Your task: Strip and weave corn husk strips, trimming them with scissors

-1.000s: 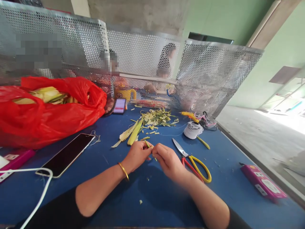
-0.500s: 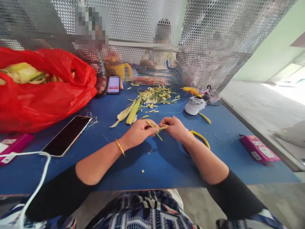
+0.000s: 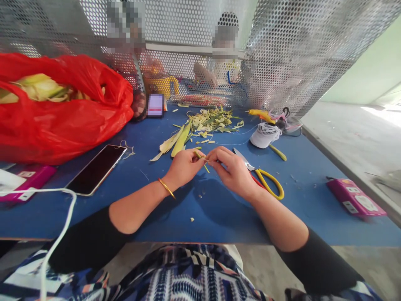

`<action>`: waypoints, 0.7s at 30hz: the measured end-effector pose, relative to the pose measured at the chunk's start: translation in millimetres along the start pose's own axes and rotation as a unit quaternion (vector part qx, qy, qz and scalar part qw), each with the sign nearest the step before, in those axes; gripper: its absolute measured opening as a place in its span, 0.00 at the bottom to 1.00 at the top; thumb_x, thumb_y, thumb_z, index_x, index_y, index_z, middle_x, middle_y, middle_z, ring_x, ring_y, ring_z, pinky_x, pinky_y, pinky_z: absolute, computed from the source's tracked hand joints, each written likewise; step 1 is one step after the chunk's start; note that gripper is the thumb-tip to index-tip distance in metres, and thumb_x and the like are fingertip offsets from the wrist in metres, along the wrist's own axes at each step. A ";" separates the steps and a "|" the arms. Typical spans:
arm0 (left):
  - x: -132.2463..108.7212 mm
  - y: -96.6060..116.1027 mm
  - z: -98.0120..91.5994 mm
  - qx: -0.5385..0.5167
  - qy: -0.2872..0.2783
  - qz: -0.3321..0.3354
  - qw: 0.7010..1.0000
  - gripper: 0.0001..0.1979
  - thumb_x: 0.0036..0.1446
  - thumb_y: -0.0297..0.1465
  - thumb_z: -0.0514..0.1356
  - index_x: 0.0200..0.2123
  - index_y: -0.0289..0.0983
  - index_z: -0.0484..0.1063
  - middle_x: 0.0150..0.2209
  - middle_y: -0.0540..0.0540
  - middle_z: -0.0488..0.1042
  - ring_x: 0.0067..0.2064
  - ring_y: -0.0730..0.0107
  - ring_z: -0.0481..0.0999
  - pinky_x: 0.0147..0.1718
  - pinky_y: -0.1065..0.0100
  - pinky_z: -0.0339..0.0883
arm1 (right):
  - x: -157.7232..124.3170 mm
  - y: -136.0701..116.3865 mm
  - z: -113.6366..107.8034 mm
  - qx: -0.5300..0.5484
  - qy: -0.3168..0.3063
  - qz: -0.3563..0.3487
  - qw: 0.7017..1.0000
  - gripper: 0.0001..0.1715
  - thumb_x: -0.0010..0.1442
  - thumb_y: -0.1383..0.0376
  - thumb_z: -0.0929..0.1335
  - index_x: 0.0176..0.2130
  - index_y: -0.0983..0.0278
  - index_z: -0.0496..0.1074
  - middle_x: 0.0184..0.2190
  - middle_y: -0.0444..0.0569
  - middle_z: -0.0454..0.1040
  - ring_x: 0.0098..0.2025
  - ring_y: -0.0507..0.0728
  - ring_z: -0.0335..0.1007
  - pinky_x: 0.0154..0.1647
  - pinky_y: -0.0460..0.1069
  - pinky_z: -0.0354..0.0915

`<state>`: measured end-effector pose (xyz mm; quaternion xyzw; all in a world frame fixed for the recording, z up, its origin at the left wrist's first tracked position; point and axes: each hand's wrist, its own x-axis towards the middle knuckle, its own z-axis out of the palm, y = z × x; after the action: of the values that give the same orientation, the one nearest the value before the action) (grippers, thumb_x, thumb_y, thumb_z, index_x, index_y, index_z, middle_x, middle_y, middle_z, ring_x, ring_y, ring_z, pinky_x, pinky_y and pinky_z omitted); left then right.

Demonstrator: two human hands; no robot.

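Observation:
My left hand (image 3: 184,169) pinches a narrow green husk strip (image 3: 206,168), whose lower end pokes out below the fingertips. Against it, my right hand (image 3: 232,171) is closed, thumb and fingers pressed on the strip's crossing piece; the fingertips of both hands almost meet, and the exact crossing is partly covered. Scissors (image 3: 248,164) with yellow and red handles lie partly behind my right wrist. Beyond my hands are larger pale green husk leaves (image 3: 181,141) and a heap of cut husk bits (image 3: 214,120).
Left are a red plastic bag (image 3: 94,129) of husks, a phone (image 3: 97,170), a purple pack (image 3: 40,177) and a white cable (image 3: 70,209). Right are a white thread bundle (image 3: 265,136) and another purple pack (image 3: 355,196). A perforated metal screen (image 3: 184,33) stands behind; people show through it.
My right hand has turned and its fingers have closed in nearer the left fingertips. The crossing piece that stuck out rightward is now mostly covered. The view has shifted, showing more of the scissors.

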<state>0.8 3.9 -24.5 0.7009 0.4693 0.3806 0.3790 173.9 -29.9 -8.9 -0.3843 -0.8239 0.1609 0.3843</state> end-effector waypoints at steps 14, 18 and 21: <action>-3.6 12.7 -3.8 -0.136 -0.146 0.006 0.980 0.05 0.52 0.32 0.63 0.28 0.36 0.76 0.27 0.50 0.75 0.27 0.73 0.72 0.30 0.69 0.71 | 10.0 32.6 -8.6 0.115 -0.027 0.260 0.958 0.13 0.53 0.56 0.70 0.25 0.62 0.70 0.21 0.41 0.67 0.26 0.52 0.58 0.29 0.48 0.54; -2.5 11.2 -1.7 -0.149 -0.080 -0.001 0.986 0.07 0.52 0.34 0.63 0.28 0.36 0.75 0.29 0.50 0.74 0.29 0.73 0.72 0.32 0.68 0.73 | 9.1 33.3 -3.0 0.163 -0.040 0.322 0.932 0.17 0.48 0.52 0.71 0.24 0.62 0.70 0.18 0.40 0.66 0.25 0.51 0.57 0.28 0.48 0.53; -2.5 8.3 -0.2 -0.141 -0.040 -0.016 0.989 0.08 0.53 0.36 0.63 0.28 0.36 0.75 0.29 0.49 0.74 0.30 0.72 0.73 0.33 0.69 0.73 | 8.5 26.3 -1.8 0.144 -0.046 0.307 0.940 0.13 0.49 0.55 0.69 0.23 0.62 0.69 0.18 0.40 0.65 0.24 0.51 0.55 0.28 0.48 0.52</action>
<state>3.1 -0.7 -17.4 0.6475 0.4062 0.4091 0.4984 185.2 -6.4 -18.1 -0.5509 -0.6508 0.4059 0.3290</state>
